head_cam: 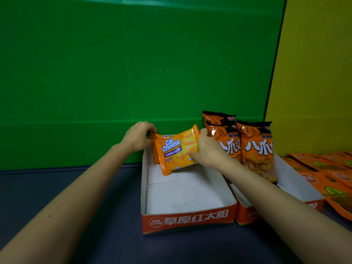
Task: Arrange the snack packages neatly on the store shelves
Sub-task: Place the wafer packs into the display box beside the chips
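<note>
1. Green backdrop (133, 63), dark table (118, 216): wafer pack (177, 149) tilts at my tray's (188, 219) back.
2. My left hand (138, 137) and right hand (207, 149) pinch its ends.
3. Orange bags (257, 149) fill the neighbouring tray (297, 185); flat packs (331, 180) wait outside.

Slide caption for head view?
Left hand and right hand hold a Cal Cheese pack at the back of a display box.

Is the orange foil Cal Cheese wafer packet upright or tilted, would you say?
Tilted: the wafer packet slants, its lettering rising toward the right.
</note>
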Motion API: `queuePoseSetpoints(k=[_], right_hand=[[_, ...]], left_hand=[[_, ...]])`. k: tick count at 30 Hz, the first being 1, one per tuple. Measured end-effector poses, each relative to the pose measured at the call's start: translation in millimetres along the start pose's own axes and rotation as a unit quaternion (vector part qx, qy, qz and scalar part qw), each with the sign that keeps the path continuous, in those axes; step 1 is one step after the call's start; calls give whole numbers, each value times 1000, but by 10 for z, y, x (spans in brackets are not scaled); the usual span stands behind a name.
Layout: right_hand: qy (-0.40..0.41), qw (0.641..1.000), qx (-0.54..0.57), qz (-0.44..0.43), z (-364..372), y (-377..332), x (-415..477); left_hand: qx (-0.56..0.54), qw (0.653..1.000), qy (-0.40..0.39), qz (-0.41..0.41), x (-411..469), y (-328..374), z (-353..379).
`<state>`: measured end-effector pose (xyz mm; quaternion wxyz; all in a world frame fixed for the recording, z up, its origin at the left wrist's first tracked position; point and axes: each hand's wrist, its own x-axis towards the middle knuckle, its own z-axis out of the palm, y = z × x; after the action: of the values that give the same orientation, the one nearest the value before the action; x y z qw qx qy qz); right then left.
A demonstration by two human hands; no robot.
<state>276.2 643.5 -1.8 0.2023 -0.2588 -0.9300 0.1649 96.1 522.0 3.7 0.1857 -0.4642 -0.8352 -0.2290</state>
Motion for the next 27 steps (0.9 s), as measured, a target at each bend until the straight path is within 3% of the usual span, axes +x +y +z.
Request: queuePoseSetpoints(k=[12,17,27], right_hand=[[6,995,-98,-13,194,-63,128],[79,970,-222,-67,299,-66,161],[94,932,-329,-117,252,-93,204]], left_hand=[[38,998,28,-36,-156,-146,-103],[53,998,26,-38,-218,-170,-105],[90,995,13,-48,-446,-180,-196]])
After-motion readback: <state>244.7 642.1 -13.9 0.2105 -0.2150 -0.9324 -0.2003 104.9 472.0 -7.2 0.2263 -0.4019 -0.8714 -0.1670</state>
